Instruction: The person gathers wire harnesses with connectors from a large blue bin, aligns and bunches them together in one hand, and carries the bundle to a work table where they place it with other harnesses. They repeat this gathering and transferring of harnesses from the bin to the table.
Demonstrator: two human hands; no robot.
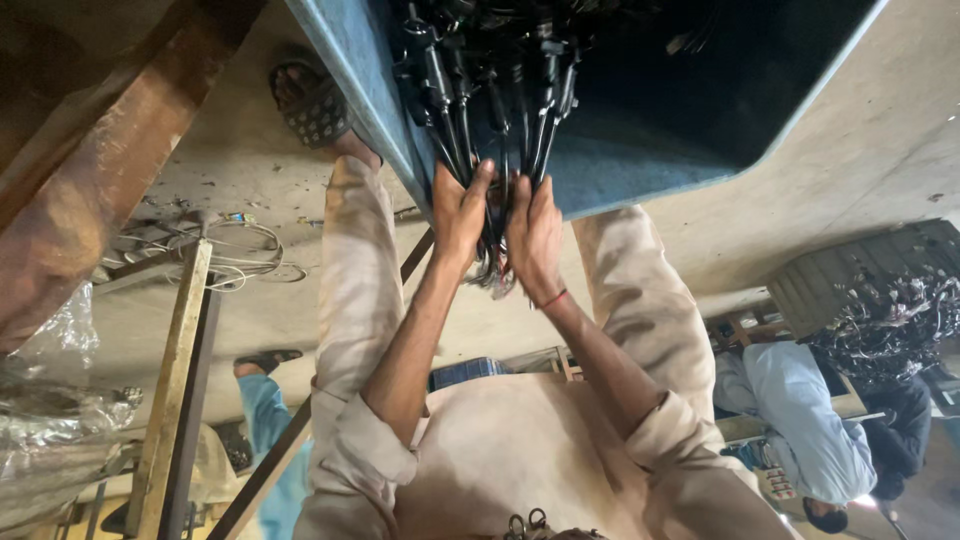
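Note:
A bundle of black cables with plug ends [497, 95] hangs over the front rim of a large blue tub [640, 165]. My left hand [458, 210] and my right hand [535, 240] both clasp the bundle's lower end, side by side, just below the rim. A red thread circles my right wrist. The frayed wire ends stick out between my palms. My beige trouser legs run up either side of the hands, and a sandalled foot [312, 105] rests beside the tub.
A wooden stand with loops of white wire [238, 255] is at the left, with crumpled clear plastic [50, 410] beyond it. At the right, a crate heaped with tangled wiring [885, 310] stands near a person in light blue [800, 415]. Another person's leg [262, 400] shows at lower left.

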